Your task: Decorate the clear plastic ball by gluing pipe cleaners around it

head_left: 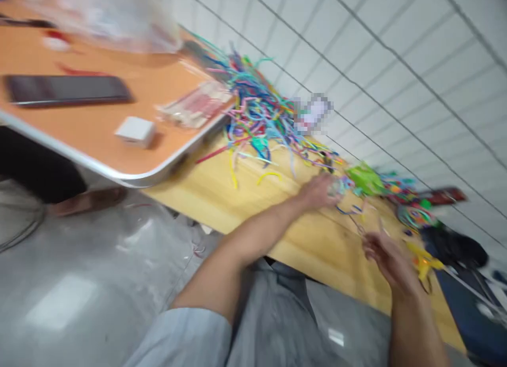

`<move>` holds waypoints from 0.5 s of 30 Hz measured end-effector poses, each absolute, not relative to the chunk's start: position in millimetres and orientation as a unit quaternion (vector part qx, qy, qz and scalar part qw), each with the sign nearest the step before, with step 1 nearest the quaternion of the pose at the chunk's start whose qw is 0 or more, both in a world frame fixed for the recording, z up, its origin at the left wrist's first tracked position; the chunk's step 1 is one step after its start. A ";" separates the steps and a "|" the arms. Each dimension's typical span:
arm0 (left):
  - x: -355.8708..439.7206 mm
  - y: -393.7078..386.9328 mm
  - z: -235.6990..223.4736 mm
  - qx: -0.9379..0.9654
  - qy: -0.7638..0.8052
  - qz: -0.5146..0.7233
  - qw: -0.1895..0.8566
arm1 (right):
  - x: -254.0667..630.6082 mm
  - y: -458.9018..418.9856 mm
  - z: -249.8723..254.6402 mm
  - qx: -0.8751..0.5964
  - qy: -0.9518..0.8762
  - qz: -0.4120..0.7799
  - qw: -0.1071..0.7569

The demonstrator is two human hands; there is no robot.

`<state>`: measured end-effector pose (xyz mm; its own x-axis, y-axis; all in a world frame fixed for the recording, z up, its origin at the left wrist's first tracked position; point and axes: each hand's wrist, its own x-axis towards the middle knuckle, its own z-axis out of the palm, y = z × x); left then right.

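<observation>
My left hand reaches over the wooden table, at a small pale, shiny thing; its fingers are smeared by motion. Near the right end of the table, my right hand has its fingers curled together, and a thin strand shows just beyond them. What the fingers pinch is too blurred to name. Between the hands lies a dark blue bent strip. Beyond them is a bright green packet. A heap of many-coloured thin strips, like pipe cleaners, lies along the wall.
The wooden table meets an orange table at left, with a phone, a white box and a plastic bag. A yellow object and a black item lie right. Someone's foot shows below.
</observation>
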<state>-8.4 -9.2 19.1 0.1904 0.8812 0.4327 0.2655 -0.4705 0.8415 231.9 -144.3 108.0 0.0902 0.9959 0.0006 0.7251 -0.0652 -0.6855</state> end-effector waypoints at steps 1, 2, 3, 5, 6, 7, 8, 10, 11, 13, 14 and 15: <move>-6.8 -8.3 15.9 0.704 0.398 0.495 0.317 | 237.5 -147.7 107.7 -0.711 -0.603 0.232 0.277; -5.4 -6.8 12.6 0.704 0.392 0.499 0.319 | 243.1 -151.5 108.3 -0.732 -0.586 0.214 0.274; -4.1 -4.8 9.5 0.704 0.386 0.504 0.319 | 248.2 -156.2 110.0 -0.749 -0.579 0.190 0.259; -2.4 -0.6 4.1 0.704 0.376 0.513 0.315 | 255.4 -168.3 116.6 -0.755 -0.576 0.155 0.272; -1.9 1.6 1.9 0.704 0.372 0.517 0.313 | 257.5 -175.0 120.9 -0.749 -0.576 0.145 0.292; -1.6 3.7 -0.1 0.704 0.368 0.522 0.310 | 259.1 -181.6 125.4 -0.738 -0.577 0.145 0.317; -1.4 5.8 -1.9 0.702 0.366 0.527 0.308 | 260.7 -187.7 129.6 -0.721 -0.581 0.157 0.342; -1.3 9.9 -5.1 0.698 0.361 0.539 0.303 | 267.2 -197.7 135.0 -0.676 -0.585 0.222 0.389; -1.5 11.8 -6.6 0.696 0.359 0.544 0.300 | 273.1 -201.3 135.3 -0.651 -0.586 0.266 0.404; -2.5 14.8 -9.2 0.694 0.354 0.553 0.295 | 290.7 -205.4 129.2 -0.630 -0.573 0.309 0.423; -3.4 15.6 -10.1 0.694 0.351 0.557 0.291 | 301.7 -205.6 122.7 -0.649 -0.560 0.291 0.425; -4.5 15.9 -10.7 0.694 0.351 0.559 0.287 | 313.6 -204.8 114.3 -0.680 -0.541 0.251 0.426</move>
<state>-4.5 15.9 -10.7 0.1291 0.8080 0.5749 0.1655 -0.5891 0.7909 313.6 -204.8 114.3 0.2885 0.9500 0.1195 0.5222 -0.0515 -0.8513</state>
